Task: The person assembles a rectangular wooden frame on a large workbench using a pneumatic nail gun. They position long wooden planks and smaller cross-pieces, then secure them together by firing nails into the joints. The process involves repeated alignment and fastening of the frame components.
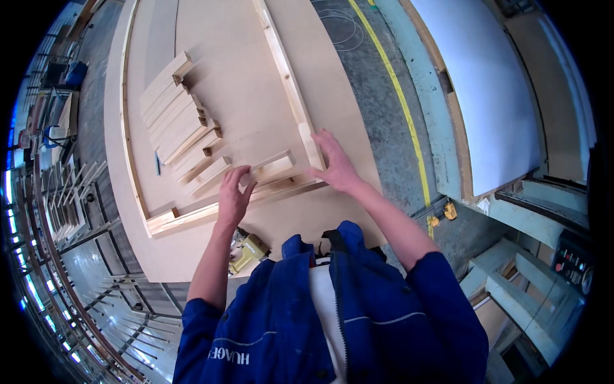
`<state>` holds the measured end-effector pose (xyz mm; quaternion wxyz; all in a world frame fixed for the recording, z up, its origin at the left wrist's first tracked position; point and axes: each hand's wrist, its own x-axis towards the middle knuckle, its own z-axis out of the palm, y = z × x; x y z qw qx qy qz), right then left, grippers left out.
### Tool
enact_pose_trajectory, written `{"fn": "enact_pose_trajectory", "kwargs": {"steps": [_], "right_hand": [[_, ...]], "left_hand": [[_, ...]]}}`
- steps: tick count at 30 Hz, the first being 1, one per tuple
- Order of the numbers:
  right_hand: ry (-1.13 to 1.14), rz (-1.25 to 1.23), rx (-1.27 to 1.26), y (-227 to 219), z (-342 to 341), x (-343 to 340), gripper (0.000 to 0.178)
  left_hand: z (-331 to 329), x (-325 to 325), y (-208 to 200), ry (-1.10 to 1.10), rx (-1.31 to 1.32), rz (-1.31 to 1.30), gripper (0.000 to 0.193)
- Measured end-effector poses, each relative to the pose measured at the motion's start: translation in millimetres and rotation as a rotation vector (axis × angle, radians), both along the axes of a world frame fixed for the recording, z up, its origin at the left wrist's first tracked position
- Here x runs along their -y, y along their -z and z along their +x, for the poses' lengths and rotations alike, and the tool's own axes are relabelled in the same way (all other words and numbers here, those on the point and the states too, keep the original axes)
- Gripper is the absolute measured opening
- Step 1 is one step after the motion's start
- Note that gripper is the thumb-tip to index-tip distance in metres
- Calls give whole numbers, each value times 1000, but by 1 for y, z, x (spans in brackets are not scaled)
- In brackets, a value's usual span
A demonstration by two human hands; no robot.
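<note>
A wooden frame of pale strips lies on a large board, with its near rail (211, 215) and right rail (288, 86) meeting in front of me. My right hand (339, 168) is at this corner, thumb and fingers spread on either side of the right rail's end. My left hand (235, 197) hovers above the near rail, fingers curved and thumb apart, with nothing visible between them. Its fingertips are beside a short wood block (273, 166) inside the frame; whether they touch it I cannot tell. Several more wood blocks (176, 118) lie in a row farther left.
An olive-yellow nail gun (249, 253) lies at the board's (236, 96) near edge, partly behind my left forearm. A small dark blue object (157, 163) sits beside the blocks. To the right are a yellow floor line (406, 105) and a machine with a white top (480, 89). Metal racks (70, 198) stand left.
</note>
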<state>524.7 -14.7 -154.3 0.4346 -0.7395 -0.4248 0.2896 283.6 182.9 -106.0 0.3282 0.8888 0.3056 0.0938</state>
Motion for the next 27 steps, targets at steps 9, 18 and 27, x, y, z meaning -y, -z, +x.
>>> {"fn": "enact_pose_trajectory", "kwargs": {"steps": [9,18,27], "right_hand": [[249,381,-1046,-61,-51,4,24],[330,14,-751,-67,-23,45,21],[267,-110,-789,-43,-33,103,14]], "left_hand": [[5,24,-52,92,178,61,54],[12,42,-60,196,129,83,52],[10,64,-49,357,65,-90,53]]}}
